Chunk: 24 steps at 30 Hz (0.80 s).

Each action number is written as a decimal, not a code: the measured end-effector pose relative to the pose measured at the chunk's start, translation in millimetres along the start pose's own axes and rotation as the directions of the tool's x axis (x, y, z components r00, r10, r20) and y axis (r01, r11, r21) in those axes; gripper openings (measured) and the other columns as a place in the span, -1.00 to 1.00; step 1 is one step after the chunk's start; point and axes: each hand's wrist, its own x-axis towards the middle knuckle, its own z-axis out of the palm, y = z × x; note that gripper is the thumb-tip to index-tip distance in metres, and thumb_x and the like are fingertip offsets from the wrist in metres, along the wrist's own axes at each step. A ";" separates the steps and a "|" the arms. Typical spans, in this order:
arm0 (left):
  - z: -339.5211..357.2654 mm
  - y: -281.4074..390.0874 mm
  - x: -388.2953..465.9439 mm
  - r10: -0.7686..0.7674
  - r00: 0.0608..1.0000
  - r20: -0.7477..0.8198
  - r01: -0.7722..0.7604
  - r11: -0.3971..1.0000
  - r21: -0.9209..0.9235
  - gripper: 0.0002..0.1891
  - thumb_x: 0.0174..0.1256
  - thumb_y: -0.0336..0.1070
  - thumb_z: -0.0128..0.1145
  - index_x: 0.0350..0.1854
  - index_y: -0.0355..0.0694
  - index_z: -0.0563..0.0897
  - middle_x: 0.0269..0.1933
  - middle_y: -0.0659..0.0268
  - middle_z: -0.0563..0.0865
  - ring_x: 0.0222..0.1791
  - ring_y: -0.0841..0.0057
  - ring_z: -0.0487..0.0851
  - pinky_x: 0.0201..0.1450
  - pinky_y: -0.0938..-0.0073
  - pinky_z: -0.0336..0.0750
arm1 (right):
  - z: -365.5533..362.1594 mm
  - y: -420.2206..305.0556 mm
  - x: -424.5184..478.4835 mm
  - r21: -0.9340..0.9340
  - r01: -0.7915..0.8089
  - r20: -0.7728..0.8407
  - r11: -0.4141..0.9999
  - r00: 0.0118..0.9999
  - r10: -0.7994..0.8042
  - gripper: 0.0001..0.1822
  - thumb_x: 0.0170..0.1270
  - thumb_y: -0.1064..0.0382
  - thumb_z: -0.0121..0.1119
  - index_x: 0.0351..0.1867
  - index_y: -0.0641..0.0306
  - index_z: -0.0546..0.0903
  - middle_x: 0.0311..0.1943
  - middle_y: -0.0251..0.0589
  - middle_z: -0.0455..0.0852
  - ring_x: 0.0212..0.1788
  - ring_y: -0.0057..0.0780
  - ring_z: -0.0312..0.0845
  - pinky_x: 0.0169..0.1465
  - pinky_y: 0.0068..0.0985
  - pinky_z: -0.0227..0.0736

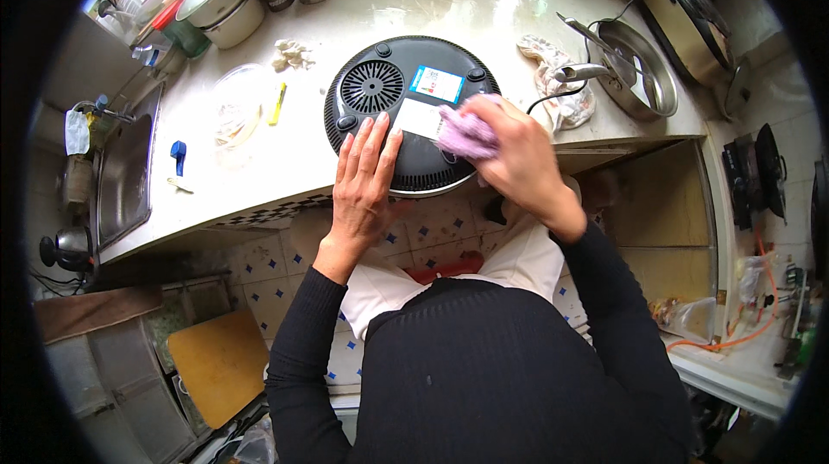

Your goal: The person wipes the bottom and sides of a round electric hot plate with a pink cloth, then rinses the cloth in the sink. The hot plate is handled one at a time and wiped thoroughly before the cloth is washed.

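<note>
A round black cooker base (414,159), probably an induction cooktop turned upside down, lies at the counter's front edge. Its underside shows a slotted fan vent (372,86), several rubber feet and two labels that bear writing. My left hand (366,182) rests flat on its near left part, fingers pointing away from me. In my right hand (521,150) is a bunched pink cloth (469,133), pressed on the right side of the base over the edge of the white label (414,117). The right hand is slightly blurred.
Right of the base lie a stained white cloth (563,98), a black cord (557,98) and a steel frying pan (641,98). To the left are a yellow marker (277,104), a clear plastic lid (236,111), a crumpled rag (293,54), a blue-handled peeler (179,156) and a steel sink (126,172).
</note>
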 end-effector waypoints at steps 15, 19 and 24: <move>4.2 -8.2 -10.3 0.028 0.999 -0.047 -0.023 0.996 0.089 -0.05 0.03 0.06 0.46 0.54 -0.15 0.42 0.59 0.11 0.40 0.59 0.12 0.35 0.64 -0.01 0.15 | 33.8 -9.8 -25.2 0.010 0.103 -0.053 0.995 0.993 -0.103 -0.65 0.02 0.42 0.32 -0.10 0.11 0.63 -0.20 -0.03 0.61 -0.25 0.06 0.70 -0.24 -0.13 0.59; 1.2 -2.7 -5.6 0.000 1.000 -0.013 0.000 1.000 0.031 0.12 -0.30 -0.17 0.62 0.54 -0.14 0.41 0.59 0.12 0.40 0.58 0.11 0.35 0.64 0.02 0.17 | 41.1 -6.6 3.1 -0.127 0.096 -0.003 0.987 0.995 -0.097 -0.64 0.01 0.43 0.30 -0.09 0.16 0.60 -0.20 0.01 0.62 -0.25 0.08 0.71 -0.23 -0.11 0.60; 4.5 -2.2 -7.5 0.003 0.999 -0.040 -0.001 0.999 0.051 0.20 -0.44 -0.24 0.67 0.54 -0.13 0.41 0.58 0.12 0.40 0.58 0.11 0.35 0.64 0.01 0.18 | 29.3 -11.8 -36.9 -0.162 0.162 0.068 0.973 0.986 -0.153 -0.66 0.01 0.40 0.34 -0.12 0.17 0.60 -0.14 0.01 0.58 -0.23 0.04 0.69 -0.22 -0.15 0.60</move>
